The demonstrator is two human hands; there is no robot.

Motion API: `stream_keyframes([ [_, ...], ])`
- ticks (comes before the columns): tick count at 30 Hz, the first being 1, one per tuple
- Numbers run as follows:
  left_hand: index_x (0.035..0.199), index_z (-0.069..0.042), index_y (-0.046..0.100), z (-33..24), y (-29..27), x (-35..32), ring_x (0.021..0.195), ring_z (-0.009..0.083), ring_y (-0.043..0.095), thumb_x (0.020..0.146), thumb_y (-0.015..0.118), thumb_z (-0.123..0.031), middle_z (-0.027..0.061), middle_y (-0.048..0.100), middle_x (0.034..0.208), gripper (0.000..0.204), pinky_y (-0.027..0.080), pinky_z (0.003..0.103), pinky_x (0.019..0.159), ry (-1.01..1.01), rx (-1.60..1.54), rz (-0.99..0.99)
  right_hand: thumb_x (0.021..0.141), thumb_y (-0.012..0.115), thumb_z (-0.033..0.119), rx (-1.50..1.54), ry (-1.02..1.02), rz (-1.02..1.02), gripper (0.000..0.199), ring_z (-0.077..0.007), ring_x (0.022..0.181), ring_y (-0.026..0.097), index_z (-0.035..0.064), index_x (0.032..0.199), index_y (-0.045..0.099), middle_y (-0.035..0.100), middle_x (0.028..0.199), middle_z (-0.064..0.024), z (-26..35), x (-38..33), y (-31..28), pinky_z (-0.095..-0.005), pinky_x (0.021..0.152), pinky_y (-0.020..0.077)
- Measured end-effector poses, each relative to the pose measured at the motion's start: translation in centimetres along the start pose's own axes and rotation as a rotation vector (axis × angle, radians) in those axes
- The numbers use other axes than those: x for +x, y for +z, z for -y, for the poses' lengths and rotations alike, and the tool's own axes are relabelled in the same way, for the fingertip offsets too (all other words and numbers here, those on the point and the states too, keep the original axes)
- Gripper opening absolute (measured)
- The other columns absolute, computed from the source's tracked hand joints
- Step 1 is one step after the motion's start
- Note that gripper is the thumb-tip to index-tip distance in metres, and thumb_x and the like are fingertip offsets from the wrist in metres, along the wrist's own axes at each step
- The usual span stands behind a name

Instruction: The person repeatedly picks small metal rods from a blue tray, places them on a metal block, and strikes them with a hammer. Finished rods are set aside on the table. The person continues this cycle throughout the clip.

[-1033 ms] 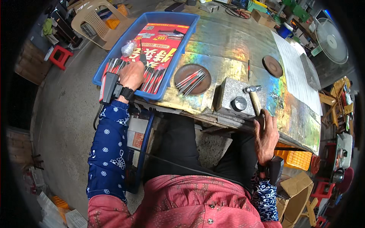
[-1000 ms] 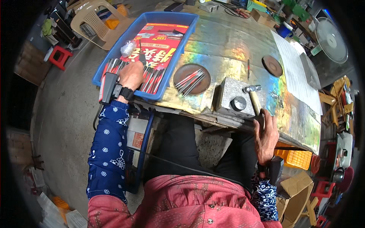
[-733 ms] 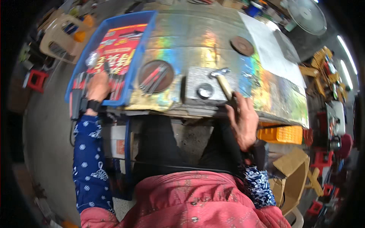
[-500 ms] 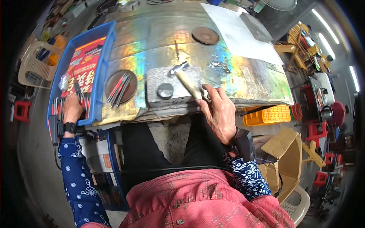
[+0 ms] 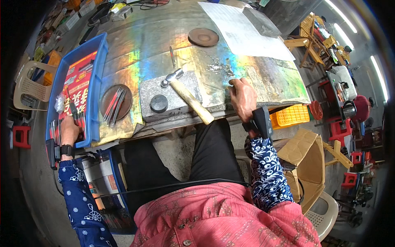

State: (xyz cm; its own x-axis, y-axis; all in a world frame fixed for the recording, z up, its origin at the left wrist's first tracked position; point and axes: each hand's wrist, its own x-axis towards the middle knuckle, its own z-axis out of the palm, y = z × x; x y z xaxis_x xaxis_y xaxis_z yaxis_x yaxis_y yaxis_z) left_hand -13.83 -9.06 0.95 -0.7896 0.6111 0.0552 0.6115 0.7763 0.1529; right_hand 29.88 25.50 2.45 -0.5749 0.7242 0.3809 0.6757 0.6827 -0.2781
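My left hand [image 5: 70, 131] reaches into the near end of the blue tray [image 5: 97, 88], among several slim red, black and silver rods [image 5: 80, 128]; its fingertips are hidden. My right hand [image 5: 243, 99] hovers over the table's near edge, right of the stone block [image 5: 181, 88]. Its thumb and index finger are drawn together at a small shiny bit, too small to name. A hammer [image 5: 187, 96] with a wooden handle lies across the block, its handle end jutting past the table edge. A round black puck [image 5: 159, 103] sits on the block's left part.
Beside the tray, a brown round dish [image 5: 108, 92] holds several more slim rods. Another brown dish [image 5: 203, 36] stands farther back. Small metal scraps [image 5: 218, 66] lie beyond my right hand. White paper [image 5: 247, 35] covers the back right. A cardboard box [image 5: 302, 160] stands at my right.
My right hand has left the hammer handle and moved right, with thumb and index finger drawn together. The hammer stays on the block. My left hand remains in the tray; the whole view has shifted slightly.
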Motion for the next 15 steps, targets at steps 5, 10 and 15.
stream_keyframes([
  [5,0.066,0.009,0.055,-0.3,-0.3,0.2,0.045,0.0264,0.064,0.071,0.074,0.005,0.0200,0.060,0.056,0.020,0.047,0.036,0.041,-0.198,-0.235,0.163,0.075,0.064,0.005,-0.057,-0.045,0.073,0.011,-0.0384,0.084,0.061,0.0013,0.086,0.060,0.059,0.088,-0.0183,-1.3,1.5,1.4,-0.0449,0.072,0.0490],
  [10,0.066,0.006,0.055,0.2,-0.1,0.1,0.045,0.0239,0.062,0.075,0.070,0.002,0.0173,0.060,0.056,0.018,0.046,0.036,0.042,-0.187,-0.275,0.169,0.074,0.063,0.005,-0.152,-0.113,0.047,0.007,-0.0375,0.078,0.063,0.0000,0.078,0.061,0.059,0.083,-0.0192,-1.9,2.4,2.9,-0.0441,0.068,0.0501],
  [15,0.076,0.004,0.056,0.3,0.2,-0.4,0.068,0.0361,0.066,0.078,0.067,-0.005,0.0212,0.062,0.070,0.014,0.049,0.043,0.058,0.100,0.045,-0.124,0.069,0.063,0.006,-0.227,-0.283,-0.024,0.002,-0.0324,0.064,0.064,0.0045,0.069,0.061,0.060,0.069,-0.0172,-2.4,3.4,3.8,-0.0398,0.054,0.0498],
])
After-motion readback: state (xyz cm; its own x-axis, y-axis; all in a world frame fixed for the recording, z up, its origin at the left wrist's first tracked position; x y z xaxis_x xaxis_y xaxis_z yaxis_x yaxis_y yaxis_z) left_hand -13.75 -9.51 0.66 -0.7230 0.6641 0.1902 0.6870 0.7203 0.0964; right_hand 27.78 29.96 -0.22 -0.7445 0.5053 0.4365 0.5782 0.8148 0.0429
